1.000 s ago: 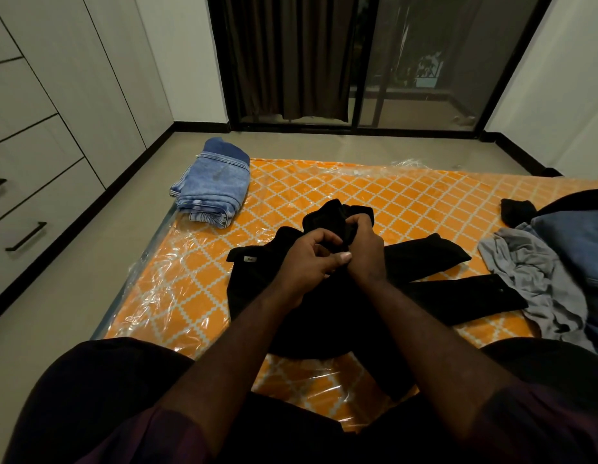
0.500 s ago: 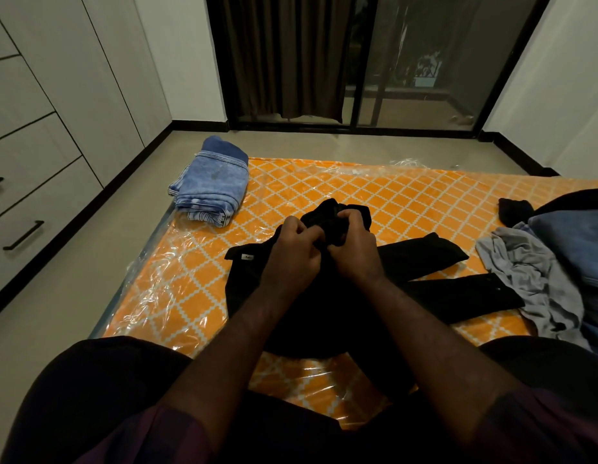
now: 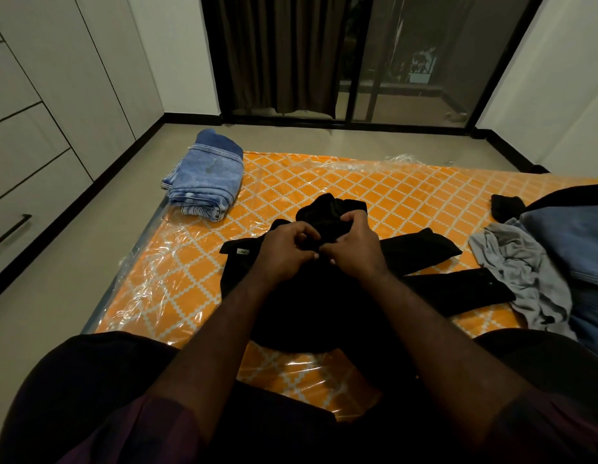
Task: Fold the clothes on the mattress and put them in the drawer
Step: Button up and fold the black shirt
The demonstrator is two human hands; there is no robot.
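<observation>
The black shirt (image 3: 243,275) on the mattress (image 3: 291,182) is being gripped by the left hand (image 3: 286,251) and the right hand (image 3: 356,247), fingers curled in the cloth. If it is being pulled unevenly, its loose sleeves (image 3: 423,251) may be dragged into a crooked fold.

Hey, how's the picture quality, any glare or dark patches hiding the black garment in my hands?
Head view: dim warm light, so the black garment, gripped by the left hand and right hand, is nearly featureless; head view: glare streaks on the plastic-wrapped mattress; head view: wide-angle distortion slants the drawers at the edge.
</observation>
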